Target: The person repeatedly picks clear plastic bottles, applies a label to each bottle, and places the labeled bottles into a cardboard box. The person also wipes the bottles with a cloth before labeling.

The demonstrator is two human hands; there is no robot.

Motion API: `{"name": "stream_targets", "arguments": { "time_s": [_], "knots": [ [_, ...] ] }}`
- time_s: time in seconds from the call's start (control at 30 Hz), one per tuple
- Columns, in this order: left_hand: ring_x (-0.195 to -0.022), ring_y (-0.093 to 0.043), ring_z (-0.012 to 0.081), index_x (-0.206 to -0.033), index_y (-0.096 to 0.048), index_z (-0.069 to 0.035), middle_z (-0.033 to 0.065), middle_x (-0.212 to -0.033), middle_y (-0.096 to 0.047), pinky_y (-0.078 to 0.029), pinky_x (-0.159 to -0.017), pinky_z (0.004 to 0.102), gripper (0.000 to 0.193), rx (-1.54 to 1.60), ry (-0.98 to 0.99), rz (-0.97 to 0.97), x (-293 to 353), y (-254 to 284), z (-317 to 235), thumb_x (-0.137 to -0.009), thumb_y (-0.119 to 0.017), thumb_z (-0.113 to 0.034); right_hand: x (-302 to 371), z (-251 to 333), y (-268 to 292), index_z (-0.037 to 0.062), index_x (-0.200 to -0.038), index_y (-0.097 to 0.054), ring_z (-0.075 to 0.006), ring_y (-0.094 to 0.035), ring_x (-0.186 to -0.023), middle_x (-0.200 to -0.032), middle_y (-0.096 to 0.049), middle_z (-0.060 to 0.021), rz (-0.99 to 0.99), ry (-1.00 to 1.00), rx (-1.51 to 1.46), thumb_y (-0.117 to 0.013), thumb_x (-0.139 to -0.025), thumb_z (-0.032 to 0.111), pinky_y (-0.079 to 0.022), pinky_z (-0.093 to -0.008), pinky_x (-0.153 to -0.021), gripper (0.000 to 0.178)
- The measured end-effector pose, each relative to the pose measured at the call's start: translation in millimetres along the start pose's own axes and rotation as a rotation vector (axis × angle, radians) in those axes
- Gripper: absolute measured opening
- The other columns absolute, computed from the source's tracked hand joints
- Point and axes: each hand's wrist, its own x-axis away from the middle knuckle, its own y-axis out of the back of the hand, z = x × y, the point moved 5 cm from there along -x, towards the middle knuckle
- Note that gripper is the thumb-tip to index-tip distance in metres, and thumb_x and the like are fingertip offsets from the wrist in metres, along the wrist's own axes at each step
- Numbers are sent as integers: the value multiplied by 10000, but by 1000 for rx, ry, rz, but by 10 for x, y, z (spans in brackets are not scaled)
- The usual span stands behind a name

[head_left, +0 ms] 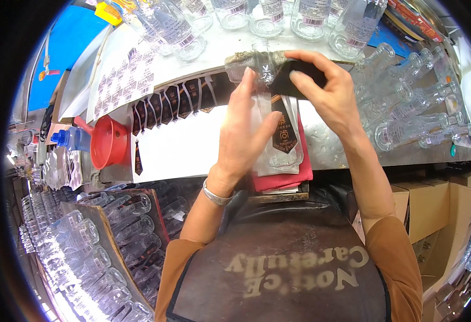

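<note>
A clear glass bottle [287, 159] lies on a red cloth [279, 182] in front of me, its neck [265, 67] pointing away. A black tie-shaped label with orange print [285, 134] is on its body. The neck rests across a worn grey cloth roll [236, 67]. My left hand [244, 121] is along the bottle's left side, fingers straight by the neck and thumb over the body. My right hand [326, 88] curls beside the neck, index finger on the roll's right end. Something dark lies between index and thumb; I cannot make out what.
Left on the bench is a white sheet [187, 145] with a row of black labels [174, 102], beside a red scoop [109, 142] and a sheet of printed stickers [123, 78]. Bottles stand at the back [267, 19] and lie at right [407, 131]. Racked bottles [96, 263] are lower left.
</note>
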Motion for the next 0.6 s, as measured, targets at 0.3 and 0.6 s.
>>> {"name": "stream_targets", "arguments": {
  "time_s": [0.3, 0.6],
  "knots": [
    [-1309, -510, 299, -1545, -228, 24, 233, -1457, -473, -492, -1025, 410, 866, 66, -16, -24, 14, -2, -1, -857, -742, -82, -271, 250, -64, 37, -1120, -701, -217, -667, -893, -992, -687, -113, 3, 261, 265, -632, -857, 85, -523, -305, -805, 276],
    [-1332, -495, 332, -1552, -170, 25, 252, -1454, -463, -426, -1074, 377, 936, 94, 23, -14, 16, -16, 1, -831, -754, -92, -374, 405, -100, 33, -1134, -679, -239, -646, -830, -942, -669, -122, 13, 437, 460, -627, -857, 56, -508, -332, -767, 283]
  ]
}}
